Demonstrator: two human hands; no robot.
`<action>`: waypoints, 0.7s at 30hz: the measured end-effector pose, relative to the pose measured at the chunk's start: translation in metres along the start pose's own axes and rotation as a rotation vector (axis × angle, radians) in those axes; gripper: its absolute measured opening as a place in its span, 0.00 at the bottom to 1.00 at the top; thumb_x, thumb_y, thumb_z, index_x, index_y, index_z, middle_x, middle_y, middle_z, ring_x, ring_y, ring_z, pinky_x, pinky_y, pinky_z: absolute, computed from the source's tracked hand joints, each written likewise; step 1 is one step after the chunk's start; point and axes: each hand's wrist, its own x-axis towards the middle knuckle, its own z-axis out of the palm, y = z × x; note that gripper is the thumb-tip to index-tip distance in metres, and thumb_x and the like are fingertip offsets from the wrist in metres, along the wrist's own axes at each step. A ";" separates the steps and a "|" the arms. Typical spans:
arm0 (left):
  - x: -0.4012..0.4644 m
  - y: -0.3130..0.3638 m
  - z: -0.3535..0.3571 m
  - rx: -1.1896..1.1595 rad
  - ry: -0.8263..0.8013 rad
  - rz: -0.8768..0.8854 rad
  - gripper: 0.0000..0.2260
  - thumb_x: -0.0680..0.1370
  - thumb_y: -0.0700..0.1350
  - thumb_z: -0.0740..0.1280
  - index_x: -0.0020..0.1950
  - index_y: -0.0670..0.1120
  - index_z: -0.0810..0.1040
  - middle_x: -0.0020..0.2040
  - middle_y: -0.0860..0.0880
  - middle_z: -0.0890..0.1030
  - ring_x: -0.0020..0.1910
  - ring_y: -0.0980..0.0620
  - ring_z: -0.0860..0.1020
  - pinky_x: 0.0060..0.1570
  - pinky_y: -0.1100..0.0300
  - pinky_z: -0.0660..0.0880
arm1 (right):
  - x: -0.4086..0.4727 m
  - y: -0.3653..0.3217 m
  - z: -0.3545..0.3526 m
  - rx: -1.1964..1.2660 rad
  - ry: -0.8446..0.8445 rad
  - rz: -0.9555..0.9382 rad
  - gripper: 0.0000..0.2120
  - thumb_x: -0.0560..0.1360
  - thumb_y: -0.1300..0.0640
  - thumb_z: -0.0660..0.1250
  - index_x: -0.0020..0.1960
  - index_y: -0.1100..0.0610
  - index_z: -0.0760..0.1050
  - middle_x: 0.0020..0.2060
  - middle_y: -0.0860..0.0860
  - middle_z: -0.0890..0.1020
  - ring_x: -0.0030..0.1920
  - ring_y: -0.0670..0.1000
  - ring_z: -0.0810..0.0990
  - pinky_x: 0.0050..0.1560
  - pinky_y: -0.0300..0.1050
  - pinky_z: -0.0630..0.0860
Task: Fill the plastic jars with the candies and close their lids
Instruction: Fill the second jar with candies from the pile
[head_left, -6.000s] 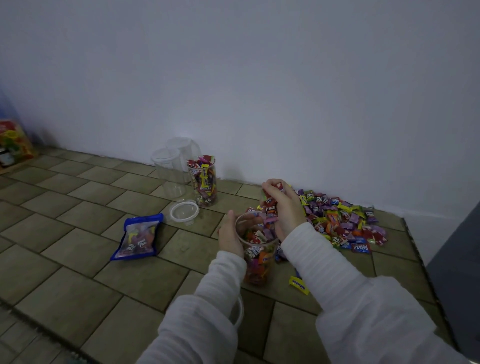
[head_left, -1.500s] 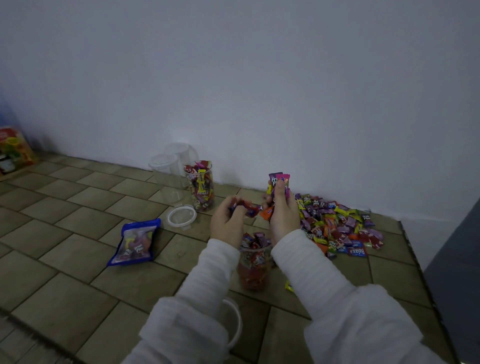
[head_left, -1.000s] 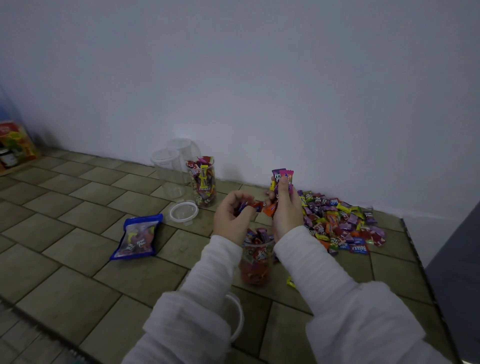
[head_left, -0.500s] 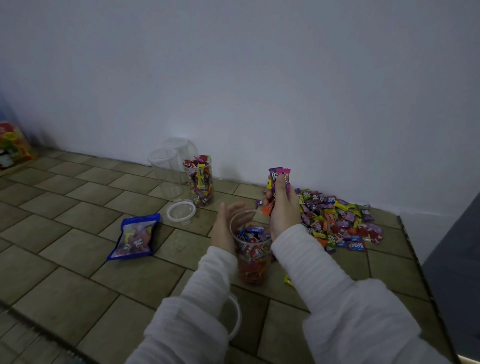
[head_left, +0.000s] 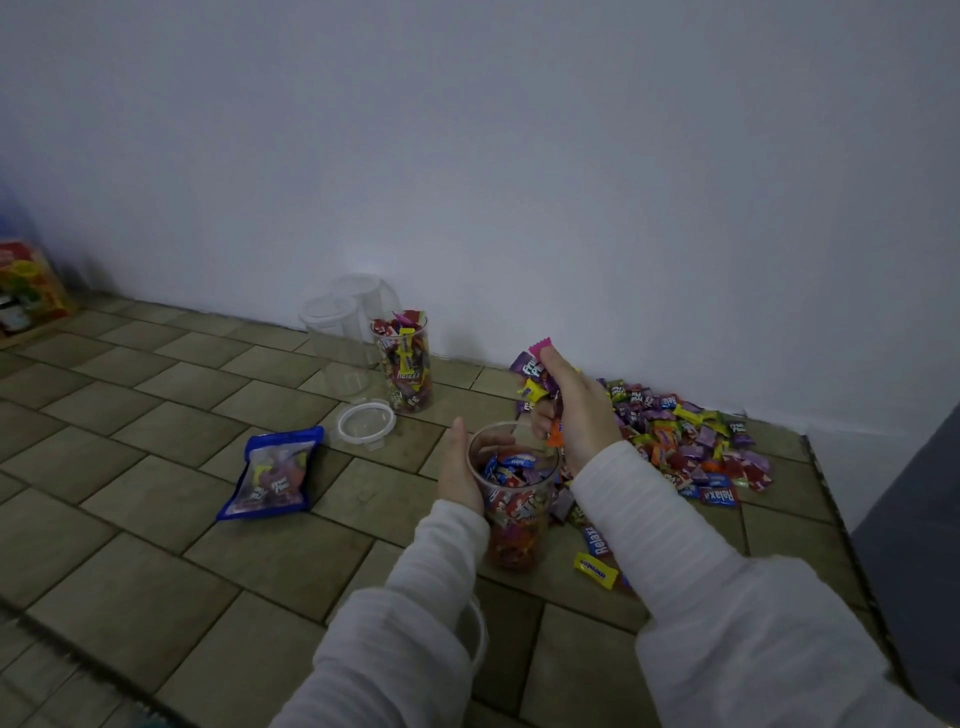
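We hold the open jar (head_left: 514, 499) with our left hand (head_left: 460, 467), the fingers curled round its left wall. We think this grip is there so that the jar stands upright on the tiled floor (head_left: 156, 457) and does not tip while candies fall in. The jar is in the near middle of the scene, already filled for the most part, with free room under the rim.

Our right hand (head_left: 576, 410) is just above and to the right of the jar mouth. Its fingers are pressed round a bunch of wrapped candies (head_left: 537, 371), which stick out at the top and at the bottom of the fist. We judge that the hand is so close to the mouth so that the pieces drop inside and not on the floor.

The candy pile (head_left: 691, 441) lies to the right, against the wall, near the right hand for short reaches. Some loose candies (head_left: 597, 566) lie beside the jar base.

Farther left stands a full jar (head_left: 405, 364) without lid, and behind it two empty jars (head_left: 337, 343). A loose lid (head_left: 366, 423) lies flat in front of them, probably waiting. A blue candy bag (head_left: 272, 473) lies to the left.
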 end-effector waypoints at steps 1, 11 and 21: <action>0.000 0.000 0.001 -0.002 0.009 0.003 0.30 0.80 0.61 0.50 0.43 0.38 0.78 0.49 0.34 0.80 0.45 0.40 0.79 0.55 0.45 0.74 | -0.001 -0.002 -0.001 -0.026 -0.020 -0.001 0.18 0.77 0.45 0.64 0.40 0.60 0.72 0.20 0.48 0.67 0.22 0.48 0.64 0.28 0.43 0.62; 0.006 0.002 0.007 -0.040 -0.004 -0.007 0.28 0.81 0.57 0.51 0.42 0.38 0.80 0.37 0.41 0.83 0.39 0.43 0.80 0.43 0.56 0.77 | -0.003 -0.007 -0.007 -0.414 -0.182 -0.198 0.20 0.77 0.49 0.67 0.29 0.54 0.69 0.23 0.52 0.64 0.23 0.49 0.62 0.26 0.40 0.60; 0.006 0.015 0.002 -0.059 -0.048 -0.157 0.24 0.79 0.60 0.53 0.49 0.43 0.80 0.44 0.41 0.83 0.46 0.43 0.79 0.44 0.54 0.75 | -0.007 0.004 -0.006 -0.624 -0.178 -0.346 0.13 0.64 0.57 0.74 0.46 0.54 0.77 0.39 0.43 0.80 0.40 0.38 0.78 0.43 0.30 0.73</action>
